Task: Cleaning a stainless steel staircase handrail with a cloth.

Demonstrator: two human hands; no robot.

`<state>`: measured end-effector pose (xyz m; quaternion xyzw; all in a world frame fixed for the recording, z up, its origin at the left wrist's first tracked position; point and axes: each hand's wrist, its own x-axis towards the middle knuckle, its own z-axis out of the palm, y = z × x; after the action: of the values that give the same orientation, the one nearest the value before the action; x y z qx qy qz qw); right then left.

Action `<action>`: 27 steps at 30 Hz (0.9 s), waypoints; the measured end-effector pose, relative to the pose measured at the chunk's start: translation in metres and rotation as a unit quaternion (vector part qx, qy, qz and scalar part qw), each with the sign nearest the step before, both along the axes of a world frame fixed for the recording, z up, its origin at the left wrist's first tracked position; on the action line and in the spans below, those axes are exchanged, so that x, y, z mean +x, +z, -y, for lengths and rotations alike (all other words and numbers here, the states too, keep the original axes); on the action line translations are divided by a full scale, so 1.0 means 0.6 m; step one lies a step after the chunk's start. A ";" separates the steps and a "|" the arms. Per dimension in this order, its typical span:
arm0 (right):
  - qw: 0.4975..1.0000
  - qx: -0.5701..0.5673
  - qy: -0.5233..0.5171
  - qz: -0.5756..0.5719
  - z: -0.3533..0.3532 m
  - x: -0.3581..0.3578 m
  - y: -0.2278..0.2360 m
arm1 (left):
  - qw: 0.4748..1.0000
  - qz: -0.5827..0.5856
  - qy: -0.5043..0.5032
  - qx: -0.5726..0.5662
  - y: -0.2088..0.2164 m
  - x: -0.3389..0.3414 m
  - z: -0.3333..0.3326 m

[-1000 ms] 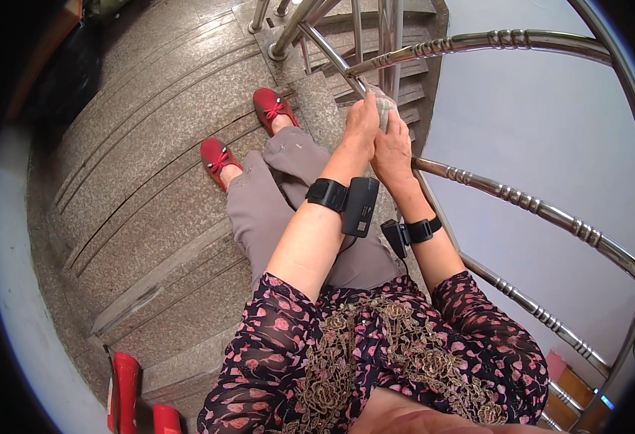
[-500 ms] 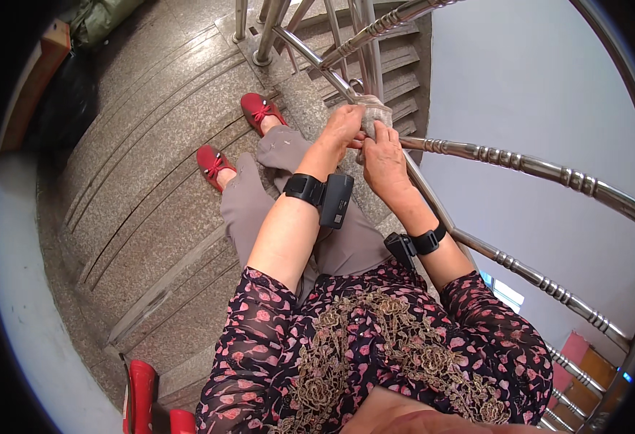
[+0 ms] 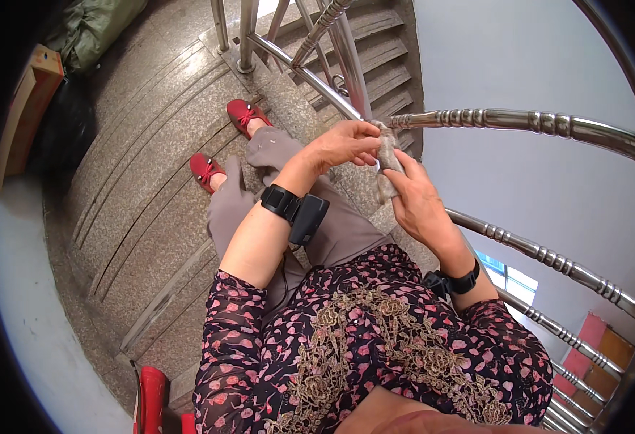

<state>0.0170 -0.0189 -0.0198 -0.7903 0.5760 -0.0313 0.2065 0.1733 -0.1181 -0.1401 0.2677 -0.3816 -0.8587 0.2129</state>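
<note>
Both hands have their grip up by a gray cloth (image 3: 387,155). Right hand (image 3: 422,202) pinches it, with the thumb on the near side. Left hand (image 3: 346,145) has bent fingers with the tips at the cloth's left edge; I cannot tell if they are squeezing it or just touching it. The cloth hangs between the two hands, long and bunched up, over by the shiny rail (image 3: 310,81). I cannot tell if it touches the metal, because the hands hide that spot.

How far along? What is done: the cloth is picked up and up in the air. It is not spread flat or put down. It looks like the middle of the job to me, but how much is left does not show.

A black strap (image 3: 280,202) is on the left wrist and another strap (image 3: 466,280) is on the right. Shiny bars (image 3: 505,121) reach out to the right, in front of a pale wall (image 3: 498,65). Red shoes (image 3: 203,170) stand on the stone steps (image 3: 151,195). Far up on the left are a brown box (image 3: 48,61), a black bag (image 3: 64,130) and a green sack (image 3: 89,36). Something red (image 3: 152,394) sits low on the left.
</note>
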 end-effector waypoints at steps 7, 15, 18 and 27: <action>0.994 0.011 -0.052 -0.091 -0.016 -0.019 -0.008 | 0.996 0.038 -0.041 -0.066 0.010 -0.014 0.003; 0.995 -0.011 -0.007 -0.096 0.000 -0.030 -0.037 | 0.996 0.047 0.024 -0.076 -0.033 -0.043 -0.007; 0.995 -0.007 0.013 -0.102 -0.002 -0.034 -0.022 | 0.996 0.032 0.052 -0.061 -0.039 -0.055 -0.011; 0.997 0.070 -0.008 0.007 -0.029 -0.024 0.021 | 0.985 0.098 0.064 -0.127 -0.006 -0.030 -0.030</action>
<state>0.0028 -0.0017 -0.0071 -0.7689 0.5816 0.0019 0.2656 0.1552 -0.1000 -0.1440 0.3455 -0.4887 -0.7573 0.2613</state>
